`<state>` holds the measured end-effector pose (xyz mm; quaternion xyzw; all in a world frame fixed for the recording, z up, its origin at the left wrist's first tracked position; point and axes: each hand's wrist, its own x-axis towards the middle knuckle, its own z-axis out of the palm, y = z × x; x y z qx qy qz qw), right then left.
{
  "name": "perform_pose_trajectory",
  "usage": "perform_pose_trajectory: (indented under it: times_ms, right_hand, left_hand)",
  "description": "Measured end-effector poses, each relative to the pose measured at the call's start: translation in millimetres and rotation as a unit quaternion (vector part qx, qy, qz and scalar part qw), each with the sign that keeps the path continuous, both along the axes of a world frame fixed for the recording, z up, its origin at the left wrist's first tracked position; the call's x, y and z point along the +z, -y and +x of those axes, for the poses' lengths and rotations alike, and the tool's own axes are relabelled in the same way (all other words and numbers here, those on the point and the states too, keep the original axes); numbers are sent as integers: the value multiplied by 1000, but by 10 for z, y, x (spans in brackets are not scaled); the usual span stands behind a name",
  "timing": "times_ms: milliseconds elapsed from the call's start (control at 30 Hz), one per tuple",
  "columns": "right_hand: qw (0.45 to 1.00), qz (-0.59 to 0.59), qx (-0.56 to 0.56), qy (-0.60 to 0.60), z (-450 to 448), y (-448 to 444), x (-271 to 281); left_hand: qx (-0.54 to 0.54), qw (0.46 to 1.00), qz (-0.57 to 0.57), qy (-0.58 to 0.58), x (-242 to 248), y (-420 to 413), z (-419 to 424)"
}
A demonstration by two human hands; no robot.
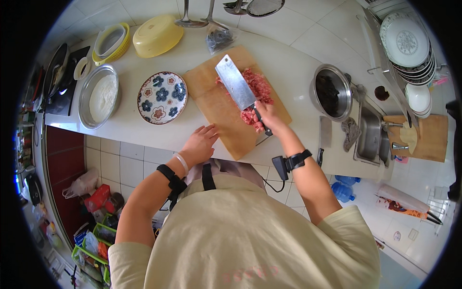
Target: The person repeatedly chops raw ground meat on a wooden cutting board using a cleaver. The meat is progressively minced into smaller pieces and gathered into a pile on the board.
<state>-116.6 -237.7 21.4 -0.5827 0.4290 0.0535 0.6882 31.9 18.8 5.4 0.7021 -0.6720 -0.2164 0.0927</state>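
My right hand [267, 116] grips the black handle of a cleaver [235, 83] over the right half of a wooden cutting board [220, 112]. The broad steel blade points to the far left and covers part of a heap of minced red meat [258, 86]. Coarser meat lumps lie near the handle. My left hand [202, 142] rests with spread fingers at the near left edge of the board, holding nothing. To the left of the board is a flower-patterned plate [162, 98].
A metal bowl of white flour [103, 97] stands at the left, with a yellow basin [157, 36] behind. At the right are a metal bowl with dark contents [330, 92], a second cleaver [325, 135], a grey cloth [350, 133] and the sink [370, 133]. Ladles [187, 21] hang above.
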Motion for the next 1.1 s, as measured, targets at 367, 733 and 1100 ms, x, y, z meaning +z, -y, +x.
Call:
perform_pose_trajectory:
  times_ms: [367,733,1100]
  right_hand:
    - [989,147,4,-17,-677,318,409]
    - [861,-490,115,-67,-131,-161,-17]
    - [871,-482,47,76,18,-244,22]
  left_hand:
    - [9,1000,18,11,8,13,-36]
    - [-11,998,54,23,115,85,-26]
    - [15,998,64,6,113,-15,-136]
